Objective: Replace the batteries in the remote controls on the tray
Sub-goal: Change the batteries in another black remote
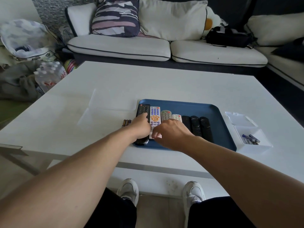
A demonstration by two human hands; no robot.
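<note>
A blue tray [218,129] on the white table holds several remotes side by side. My left hand [141,127] lies over the black remote [143,109] at the tray's left end and grips it from above. My right hand [171,134] curls its fingers around the lower end of the white remote [155,115] with blue and orange buttons. A grey remote [165,114], a small white remote [176,117] and three black remotes [204,127] lie further right. A few yellow-and-purple batteries [126,122] lie on the table left of the tray.
A clear box [263,145] with blue batteries [250,139] stands right of the tray, its lid [240,119] behind it. A clear flat lid [113,101] lies left of the tray. A sofa with cushions runs behind the table. My shoes show under the table's near edge.
</note>
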